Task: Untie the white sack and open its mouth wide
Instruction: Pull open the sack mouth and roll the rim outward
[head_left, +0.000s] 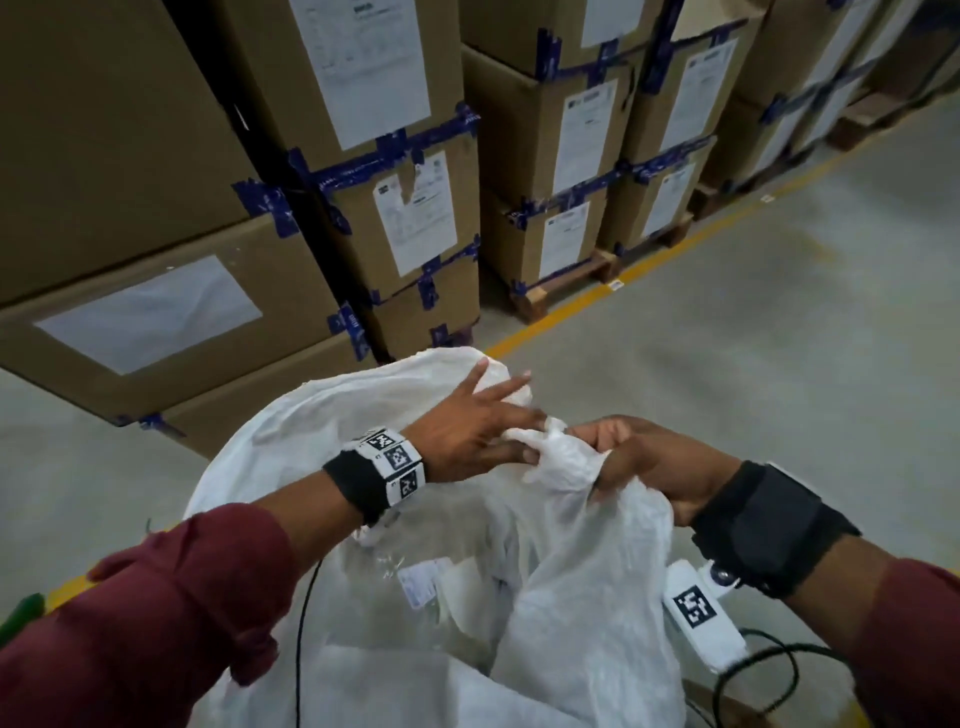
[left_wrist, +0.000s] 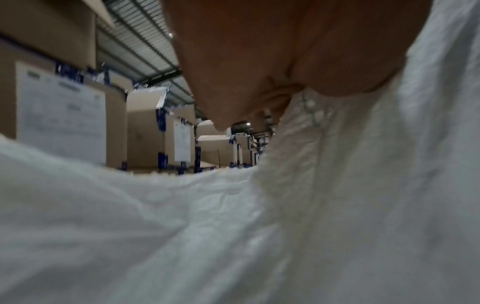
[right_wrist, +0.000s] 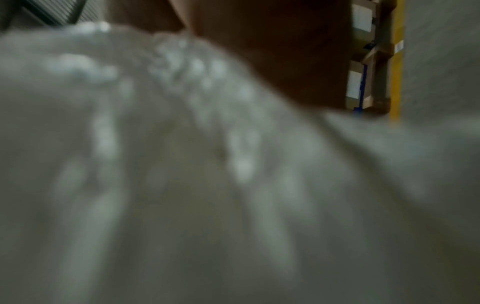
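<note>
Two hands work the gathered neck of a white sack on a warehouse floor.

Nearest, the white sack (head_left: 332, 415) stands just before the person, its mouth bunched. The right hand (head_left: 649, 462) clenches the twisted neck; the left hand (head_left: 467, 431) pinches the knot (head_left: 550, 441) with thumb and forefinger, other fingers spread. Beyond, a yellow floor line (head_left: 587, 296) runs along stacked cardboard boxes (head_left: 395, 208).

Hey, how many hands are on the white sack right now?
2. The left hand pinches the bunched neck of the white sack from the left, and the right hand grips the same bunch from the right.
</note>
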